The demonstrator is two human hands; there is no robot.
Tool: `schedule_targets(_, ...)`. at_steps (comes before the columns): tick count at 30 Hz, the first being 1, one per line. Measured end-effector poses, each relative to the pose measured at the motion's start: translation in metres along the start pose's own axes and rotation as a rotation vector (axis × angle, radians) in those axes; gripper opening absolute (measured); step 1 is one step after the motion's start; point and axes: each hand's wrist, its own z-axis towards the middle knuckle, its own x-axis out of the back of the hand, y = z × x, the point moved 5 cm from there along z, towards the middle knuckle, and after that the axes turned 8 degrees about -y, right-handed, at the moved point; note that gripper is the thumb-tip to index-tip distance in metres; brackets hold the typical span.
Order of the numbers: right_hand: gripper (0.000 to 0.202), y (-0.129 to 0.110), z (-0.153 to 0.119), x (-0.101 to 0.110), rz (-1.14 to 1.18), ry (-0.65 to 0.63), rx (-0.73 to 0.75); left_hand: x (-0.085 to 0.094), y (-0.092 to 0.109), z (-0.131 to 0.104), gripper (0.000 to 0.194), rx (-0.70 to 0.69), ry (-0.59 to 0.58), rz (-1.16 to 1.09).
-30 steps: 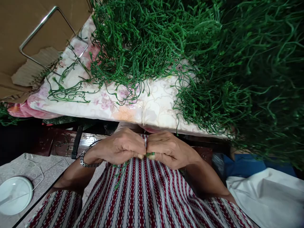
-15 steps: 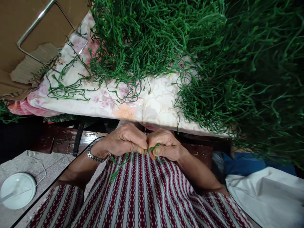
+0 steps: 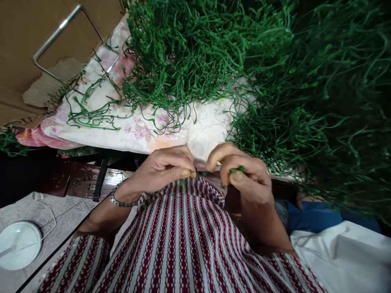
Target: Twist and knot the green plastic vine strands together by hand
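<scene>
My left hand (image 3: pixel 166 167), with a metal watch band on the wrist, pinches a thin green plastic plant sprig (image 3: pixel 201 173) at its fingertips. Blurred green strands hang below that hand. My right hand (image 3: pixel 249 173) is curled, its thumb pressed on another short green piece (image 3: pixel 236 169). A gap separates the two hands, which are in front of my striped shirt at the table's near edge. Beyond them lies a big heap of green plastic sprigs (image 3: pixel 183 61) on a floral cloth (image 3: pixel 201 122).
A cardboard box (image 3: pixel 18 53) and a bent metal wire frame (image 3: pixel 63 24) are at the back left. Several loose sprigs (image 3: pixel 94 118) lie on the cloth's left part. A white round object (image 3: pixel 24 256) rests on the floor; white fabric (image 3: pixel 345 252) is at right.
My hands have come apart from each other. My right hand has moved right and up with its green piece, and my left has risen slightly.
</scene>
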Motion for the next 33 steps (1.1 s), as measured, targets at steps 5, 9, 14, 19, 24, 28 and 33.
schedule_targets(5, 0.02, 0.013, 0.007, -0.004, -0.239, 0.137, -0.161, 0.002, -0.008, 0.004, 0.011, -0.01, 0.257, -0.003)
schedule_targets(9, 0.019, 0.03, 0.01, -0.022, -0.35, 0.105, -0.255, 0.003, -0.014, 0.001, 0.008, -0.009, 0.407, 0.029)
schedule_targets(14, 0.016, 0.032, 0.015, -0.037, -0.47, 0.059, -0.165, -0.003, -0.007, 0.001, 0.004, -0.077, 0.496, 0.203)
schedule_targets(19, 0.018, 0.025, 0.015, -0.037, -0.567, 0.02, -0.06, -0.004, -0.009, 0.002, 0.008, 0.033, 0.342, 0.234)
schedule_targets(24, 0.022, 0.027, 0.012, -0.038, -0.539, -0.111, -0.03, -0.001, -0.014, 0.001, 0.01, 0.225, 0.021, 0.121)
schedule_targets(28, 0.024, 0.032, 0.008, -0.043, -0.6, -0.233, -0.041, 0.001, -0.016, 0.002, 0.012, 0.308, -0.171, 0.237)
schedule_targets(33, 0.031, 0.036, 0.006, -0.05, -0.386, -0.463, -0.037, -0.011, -0.017, -0.001, 0.028, 0.225, -0.423, 0.27)
